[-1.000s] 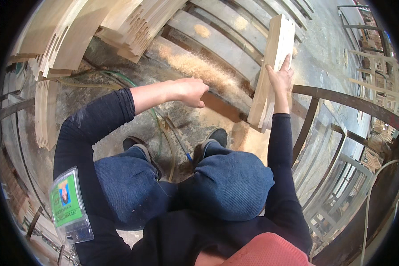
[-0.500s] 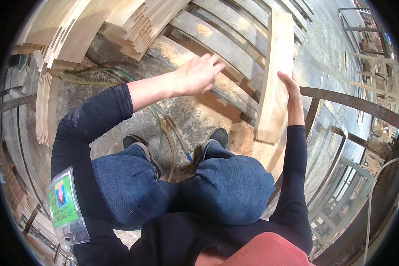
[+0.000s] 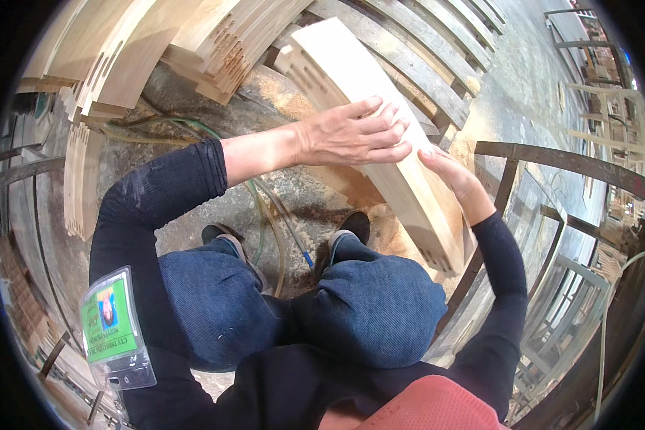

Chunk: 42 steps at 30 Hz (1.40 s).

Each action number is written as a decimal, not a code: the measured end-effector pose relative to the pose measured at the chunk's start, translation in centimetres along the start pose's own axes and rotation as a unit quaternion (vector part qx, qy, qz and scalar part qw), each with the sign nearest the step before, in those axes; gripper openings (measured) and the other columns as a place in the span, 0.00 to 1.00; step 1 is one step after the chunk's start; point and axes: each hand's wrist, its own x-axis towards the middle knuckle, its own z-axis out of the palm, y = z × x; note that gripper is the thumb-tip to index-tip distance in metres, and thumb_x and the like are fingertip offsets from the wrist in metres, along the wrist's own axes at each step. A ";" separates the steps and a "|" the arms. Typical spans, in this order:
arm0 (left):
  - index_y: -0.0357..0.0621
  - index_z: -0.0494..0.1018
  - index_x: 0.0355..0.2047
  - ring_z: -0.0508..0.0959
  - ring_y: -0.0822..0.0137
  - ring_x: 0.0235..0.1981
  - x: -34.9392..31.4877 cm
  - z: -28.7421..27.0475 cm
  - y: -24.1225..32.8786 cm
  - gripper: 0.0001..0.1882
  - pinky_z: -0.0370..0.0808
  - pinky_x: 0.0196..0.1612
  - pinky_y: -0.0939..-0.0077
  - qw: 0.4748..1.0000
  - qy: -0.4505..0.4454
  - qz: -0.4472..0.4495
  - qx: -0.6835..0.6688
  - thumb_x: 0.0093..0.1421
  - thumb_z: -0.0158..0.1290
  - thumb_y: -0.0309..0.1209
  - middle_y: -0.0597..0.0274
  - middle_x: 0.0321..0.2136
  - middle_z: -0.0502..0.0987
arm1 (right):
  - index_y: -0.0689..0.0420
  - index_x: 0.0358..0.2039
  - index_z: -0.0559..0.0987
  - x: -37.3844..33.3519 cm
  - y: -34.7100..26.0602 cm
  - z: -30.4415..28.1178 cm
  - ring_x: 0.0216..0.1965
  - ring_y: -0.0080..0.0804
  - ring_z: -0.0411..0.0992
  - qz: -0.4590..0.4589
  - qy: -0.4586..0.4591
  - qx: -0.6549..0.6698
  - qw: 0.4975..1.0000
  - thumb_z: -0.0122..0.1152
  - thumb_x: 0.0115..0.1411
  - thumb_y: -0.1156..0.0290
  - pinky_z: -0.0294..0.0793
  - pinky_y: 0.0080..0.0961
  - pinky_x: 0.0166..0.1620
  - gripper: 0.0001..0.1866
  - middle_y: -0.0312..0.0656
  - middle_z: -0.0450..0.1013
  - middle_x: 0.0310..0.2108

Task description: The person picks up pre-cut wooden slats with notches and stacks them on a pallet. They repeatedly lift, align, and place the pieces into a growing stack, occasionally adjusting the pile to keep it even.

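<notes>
In the head view, the left hand (image 3: 351, 135) reaches in from the left, forearm nearly level and back of the hand upward; its fingers bend loosely over the wooden board (image 3: 408, 197), though whether they grip it or merely rest there I cannot tell. The right hand (image 3: 451, 172) comes up from the lower right, elbow bent, gripping the board's right edge — thumb over the upper face, fingers mostly hidden behind. The board slants between both hands, from the upper middle toward the right knee (image 3: 383, 301).

It is thick, pale, smooth and straight-edged, with slots cut into the side near its far end and more notches at the near end. Similar slotted boards (image 3: 132, 68) stand stacked at upper left.

Beyond the board lies a slatted pallet (image 3: 408, 63), grey and worn. Loose sawdust (image 3: 279, 97) covers parts of the stained concrete floor (image 3: 193, 168), where thin hoses (image 3: 269, 208) run between the shoes — and a curved-looking metal rail (image 3: 552, 156) stands at right.
</notes>
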 end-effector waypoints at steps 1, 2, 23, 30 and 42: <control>0.57 0.62 0.59 0.70 0.62 0.59 -0.2 -0.1 0.3 0.24 0.66 0.65 0.59 1.000 -0.020 -0.001 -0.014 0.62 0.50 0.33 0.63 0.53 0.72 | 0.63 0.64 0.68 0.5 -0.4 -0.7 0.59 0.26 0.68 0.039 -0.016 -0.047 0.998 0.57 0.67 0.52 0.65 0.26 0.63 0.33 0.43 0.71 0.58; 0.46 0.66 0.55 0.73 0.61 0.54 -0.1 -0.4 -0.1 0.21 0.69 0.57 0.63 0.999 0.008 0.004 -0.035 0.62 0.50 0.33 0.60 0.47 0.74 | 0.62 0.63 0.69 1.1 -1.3 -1.7 0.58 0.25 0.69 0.076 -0.032 -0.097 0.992 0.57 0.68 0.51 0.65 0.26 0.62 0.32 0.42 0.72 0.57; 0.34 0.63 0.56 0.72 0.49 0.49 -3.8 2.9 -1.5 0.43 0.68 0.53 0.58 0.890 -0.169 -0.354 -0.232 0.42 0.66 0.40 0.47 0.46 0.72 | 0.57 0.61 0.72 0.1 3.5 -11.4 0.59 0.38 0.71 -0.285 0.427 -0.227 0.828 0.58 0.68 0.65 0.69 0.33 0.60 0.22 0.48 0.72 0.59; 0.43 0.56 0.66 0.67 0.50 0.57 -7.4 -0.9 -1.9 0.52 0.61 0.61 0.53 0.886 -0.213 -0.369 -0.183 0.42 0.68 0.40 0.50 0.54 0.67 | 0.59 0.66 0.66 8.1 3.9 -12.6 0.64 0.33 0.64 -0.322 0.429 -0.112 0.837 0.53 0.72 0.62 0.62 0.28 0.66 0.27 0.46 0.67 0.64; 0.38 0.36 0.72 0.57 0.47 0.69 -17.3 -4.4 1.4 0.61 0.54 0.71 0.59 0.738 -0.087 -0.591 -0.315 0.48 0.67 0.34 0.40 0.67 0.55 | 0.57 0.65 0.69 9.9 3.1 -11.0 0.64 0.30 0.64 -0.316 0.335 0.021 0.887 0.54 0.71 0.65 0.62 0.28 0.65 0.24 0.41 0.68 0.63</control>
